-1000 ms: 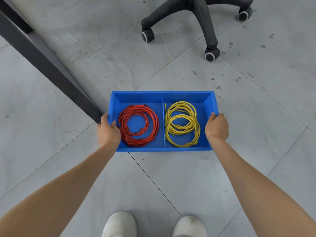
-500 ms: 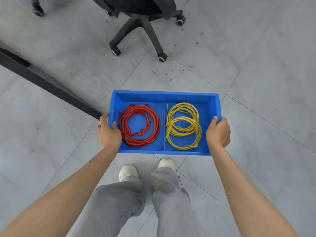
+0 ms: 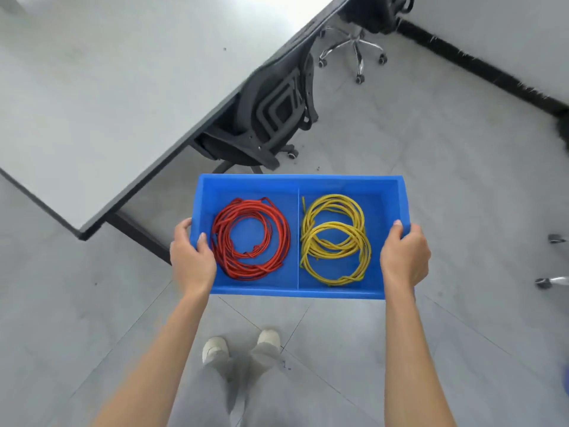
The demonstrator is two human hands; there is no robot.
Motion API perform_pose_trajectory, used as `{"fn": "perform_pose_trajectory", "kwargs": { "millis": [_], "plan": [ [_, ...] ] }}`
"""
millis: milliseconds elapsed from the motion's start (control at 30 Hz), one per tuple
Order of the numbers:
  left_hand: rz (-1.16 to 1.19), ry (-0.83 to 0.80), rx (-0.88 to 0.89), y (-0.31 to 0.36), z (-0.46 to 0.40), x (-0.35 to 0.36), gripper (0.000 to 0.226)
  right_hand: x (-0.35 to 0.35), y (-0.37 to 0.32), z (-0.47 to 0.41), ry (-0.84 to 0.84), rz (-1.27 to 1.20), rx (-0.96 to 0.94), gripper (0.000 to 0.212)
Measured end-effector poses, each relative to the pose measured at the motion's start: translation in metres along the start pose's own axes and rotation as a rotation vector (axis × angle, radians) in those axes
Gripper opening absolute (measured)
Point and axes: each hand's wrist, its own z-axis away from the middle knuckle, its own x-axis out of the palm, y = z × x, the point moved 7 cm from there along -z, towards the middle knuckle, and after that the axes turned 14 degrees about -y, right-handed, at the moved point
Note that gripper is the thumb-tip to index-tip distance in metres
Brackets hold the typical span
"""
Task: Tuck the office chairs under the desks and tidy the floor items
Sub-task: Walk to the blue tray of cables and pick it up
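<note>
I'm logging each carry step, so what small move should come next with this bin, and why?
Probably carry the blue bin leftward onto the desk. Both the left hand and the right hand grip its ends in mid-air, and the desktop beside it shows bare surface.

A single head-worn wide-angle camera supplies the only view. It looks steeply down and forward from standing height. The forearms enter from the bottom edge; the blue bin [image 3: 300, 186] occupies mid-frame, close to the lens. The shoes [image 3: 240, 345] appear at lower centre, directly beneath the camera. The bench [image 3: 107, 87] fills the upper left, running diagonally. Straight edges bow toward the frame borders.
</note>
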Motion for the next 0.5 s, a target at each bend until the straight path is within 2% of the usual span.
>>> {"fn": "perform_pose_trajectory", "kwargs": {
  "millis": [233,367,500],
  "plan": [
    [0.081,0.199,0.083,0.067,-0.032,-0.097,0.032,-0.013,-0.135,-0.007,-0.041,-0.116,-0.191,0.032],
    [0.115,0.335,0.087,0.079,-0.065,-0.156,0.030,0.022,-0.221,-0.010,-0.122,-0.184,-0.317,0.018],
    [0.174,0.434,0.039,0.077,-0.115,-0.204,0.029,0.075,-0.306,-0.012,-0.238,-0.220,-0.400,0.017]
  ]
}}
